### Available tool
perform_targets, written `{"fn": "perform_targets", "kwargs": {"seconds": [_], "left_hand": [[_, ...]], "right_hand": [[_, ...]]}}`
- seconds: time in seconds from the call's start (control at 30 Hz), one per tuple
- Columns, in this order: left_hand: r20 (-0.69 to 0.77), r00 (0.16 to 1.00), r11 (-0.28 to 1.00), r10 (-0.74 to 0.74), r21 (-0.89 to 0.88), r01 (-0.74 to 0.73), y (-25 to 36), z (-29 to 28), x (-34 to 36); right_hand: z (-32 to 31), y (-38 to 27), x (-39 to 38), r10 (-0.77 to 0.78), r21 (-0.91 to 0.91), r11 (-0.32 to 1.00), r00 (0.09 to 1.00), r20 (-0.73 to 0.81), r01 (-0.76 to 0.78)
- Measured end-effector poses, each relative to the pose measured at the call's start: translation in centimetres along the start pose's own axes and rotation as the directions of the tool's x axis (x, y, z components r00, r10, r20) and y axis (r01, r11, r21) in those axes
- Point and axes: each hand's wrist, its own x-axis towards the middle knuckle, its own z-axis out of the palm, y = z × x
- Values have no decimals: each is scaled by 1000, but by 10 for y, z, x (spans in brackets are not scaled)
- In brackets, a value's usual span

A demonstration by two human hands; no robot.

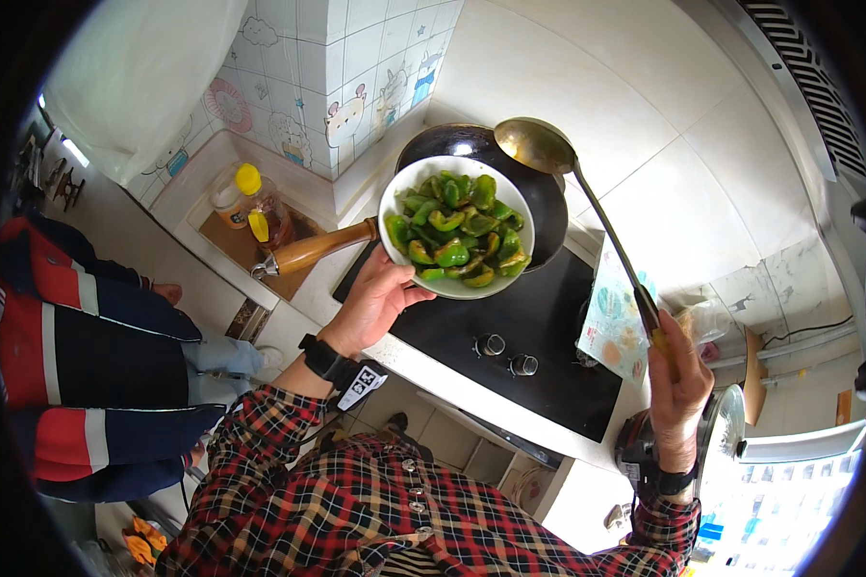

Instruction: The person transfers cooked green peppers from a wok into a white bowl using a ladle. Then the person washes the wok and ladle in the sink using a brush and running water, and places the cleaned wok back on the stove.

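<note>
My left hand [370,300] grips the near-left rim of a white plate [387,213], holding it up over the wok. Cut green peppers [462,231], glossy and browned in spots, are heaped on the plate. Behind and below it lies the dark wok [548,216], partly hidden, its wooden handle [319,248] reaching out to the left past my hand. My right hand [680,370] is closed round the handle of a long metal ladle [539,146]. The ladle's bowl hangs above the wok's far rim, apart from the plate.
The black cooktop [548,337] has two knobs near its front edge. Bottles with yellow caps [250,181] stand on the left ledge. A patterned panel [618,313] and a glass-lidded pot [726,433] are at right. At left stands another person [115,356] in a striped jacket.
</note>
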Motion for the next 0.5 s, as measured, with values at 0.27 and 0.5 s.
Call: {"fn": "perform_targets", "kwargs": {"seconds": [0.27,0.5], "left_hand": [[-76,997,997,23,74,-18,21,-8,-50],[-183,981,993,-57,88,74,34,-13,-115]], "right_hand": [[-6,19,-8,143,101,983,986,91,-152],[11,54,8,-62,-407,900,971,229,154]]}}
